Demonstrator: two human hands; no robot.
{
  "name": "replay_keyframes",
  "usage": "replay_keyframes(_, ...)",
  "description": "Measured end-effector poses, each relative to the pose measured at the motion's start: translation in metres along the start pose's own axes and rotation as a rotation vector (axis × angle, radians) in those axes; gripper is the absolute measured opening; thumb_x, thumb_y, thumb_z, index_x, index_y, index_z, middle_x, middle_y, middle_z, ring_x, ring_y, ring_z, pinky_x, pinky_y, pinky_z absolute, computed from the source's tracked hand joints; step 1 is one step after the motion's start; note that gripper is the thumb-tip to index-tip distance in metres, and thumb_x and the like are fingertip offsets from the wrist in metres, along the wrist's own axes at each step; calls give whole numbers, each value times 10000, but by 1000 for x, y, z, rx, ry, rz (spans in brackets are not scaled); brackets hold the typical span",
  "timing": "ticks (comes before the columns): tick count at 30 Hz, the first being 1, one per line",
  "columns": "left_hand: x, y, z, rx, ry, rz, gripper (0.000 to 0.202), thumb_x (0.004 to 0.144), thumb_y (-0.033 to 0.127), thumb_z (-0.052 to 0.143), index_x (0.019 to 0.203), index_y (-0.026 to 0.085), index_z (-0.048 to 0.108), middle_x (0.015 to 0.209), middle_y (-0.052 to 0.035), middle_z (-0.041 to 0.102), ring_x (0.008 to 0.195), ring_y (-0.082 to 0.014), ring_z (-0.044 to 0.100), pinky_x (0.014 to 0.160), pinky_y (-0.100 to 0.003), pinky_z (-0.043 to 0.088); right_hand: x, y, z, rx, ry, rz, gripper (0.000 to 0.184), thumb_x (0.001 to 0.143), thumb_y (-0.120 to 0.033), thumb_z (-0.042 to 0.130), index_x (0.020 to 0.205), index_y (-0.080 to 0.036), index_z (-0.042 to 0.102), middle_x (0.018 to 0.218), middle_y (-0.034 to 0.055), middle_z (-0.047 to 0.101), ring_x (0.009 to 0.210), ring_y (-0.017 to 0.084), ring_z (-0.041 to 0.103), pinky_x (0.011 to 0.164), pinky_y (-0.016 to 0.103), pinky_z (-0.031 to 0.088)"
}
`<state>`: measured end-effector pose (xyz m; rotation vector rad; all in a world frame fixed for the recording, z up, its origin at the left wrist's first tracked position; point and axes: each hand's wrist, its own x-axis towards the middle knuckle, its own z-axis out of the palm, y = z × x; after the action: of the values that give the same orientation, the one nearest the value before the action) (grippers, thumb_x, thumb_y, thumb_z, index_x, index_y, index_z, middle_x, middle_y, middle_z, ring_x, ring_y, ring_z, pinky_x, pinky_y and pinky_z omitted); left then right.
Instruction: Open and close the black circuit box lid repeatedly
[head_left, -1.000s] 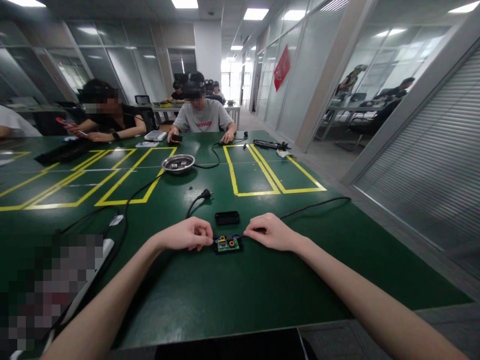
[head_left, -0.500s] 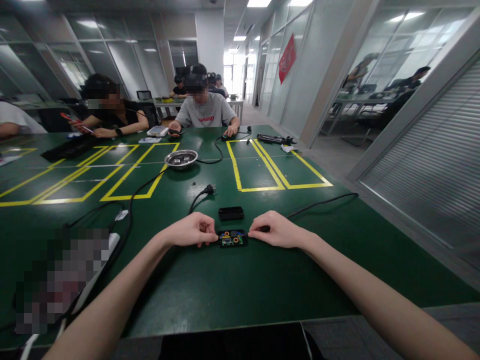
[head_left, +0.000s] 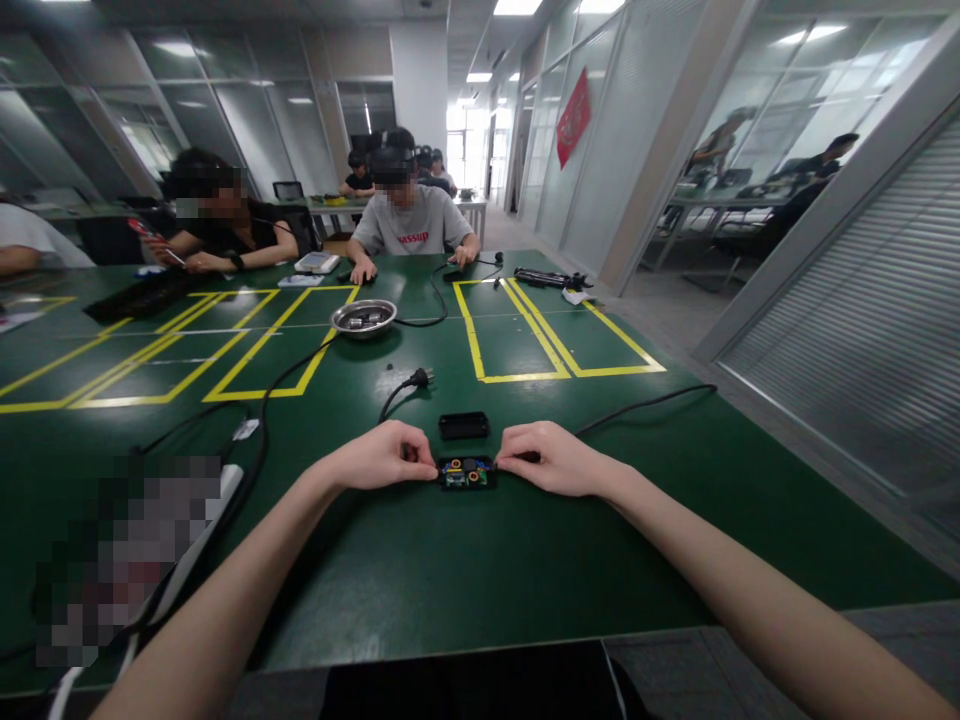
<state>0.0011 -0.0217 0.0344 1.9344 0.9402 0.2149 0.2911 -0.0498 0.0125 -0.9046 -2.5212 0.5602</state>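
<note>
A small open black case with a green circuit board [head_left: 466,473] lies on the green table [head_left: 450,570] in front of me. My left hand [head_left: 382,457] pinches at its left end, fingers closed on the black cable there. My right hand [head_left: 551,458] is closed on the cable at its right end. Just beyond the board lies a black cover [head_left: 463,425], flat on the table. A black power plug [head_left: 418,379] with its cord lies a little farther off.
A metal bowl [head_left: 363,318] with small parts stands mid-table among yellow taped rectangles. Black cables run left toward a white power strip [head_left: 217,495]. Two people sit at the far side with their hands on the table. The table's right edge meets a grey floor.
The view shifted down slightly at first, then held. Both hands stayed at the two ends of the case, and the left fingers closed in tighter against its left end.
</note>
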Motion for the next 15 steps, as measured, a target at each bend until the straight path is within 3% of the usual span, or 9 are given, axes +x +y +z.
replay_keyframes(4,1,-3,-1,3,13,29,306,771,458,751,741,157,705,730,-8,668,667,-132,541,611,-229,397,3,-5,12,-163,30,55,226,999,-210,533,826,-184,675,837,52,681,775,177,623,704,285,467)
replay_keyframes(8,1,-5,0,19,20,47,302,774,454,755,751,155,718,737,-13,669,670,-135,547,617,-232,402,10,-11,23,-301,53,216,205,1010,-213,510,855,-186,642,812,55,685,735,180,629,680,284,448)
replay_keyframes(15,0,-7,0,24,24,50,299,787,449,739,757,151,722,754,-15,662,663,-132,554,604,-233,399,17,-20,25,-445,8,360,200,1050,-249,478,951,-184,640,834,68,740,732,178,689,629,261,370)
